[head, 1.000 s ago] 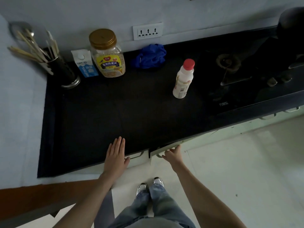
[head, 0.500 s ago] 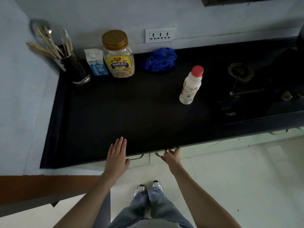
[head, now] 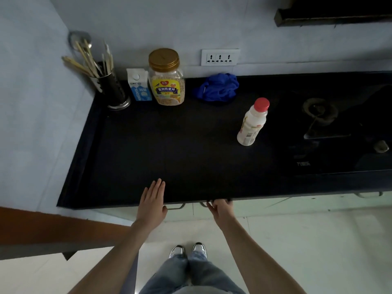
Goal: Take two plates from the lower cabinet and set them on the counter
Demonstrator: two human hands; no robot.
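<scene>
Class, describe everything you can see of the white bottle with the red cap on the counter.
The white bottle looks like plastic: a milky body narrowing to a short neck under a closed red screw cap, with a pale printed label whose text is too small to read. It stands upright, seeming to lean only through the wide lens, alone on the dark counter, left of the stove and in front of the blue cloth. Nothing else touches it.

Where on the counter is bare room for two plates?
The counter is bare between the left hand and the back row. It is crowded along the wall: utensil holder, carton, jar, blue cloth.
</scene>
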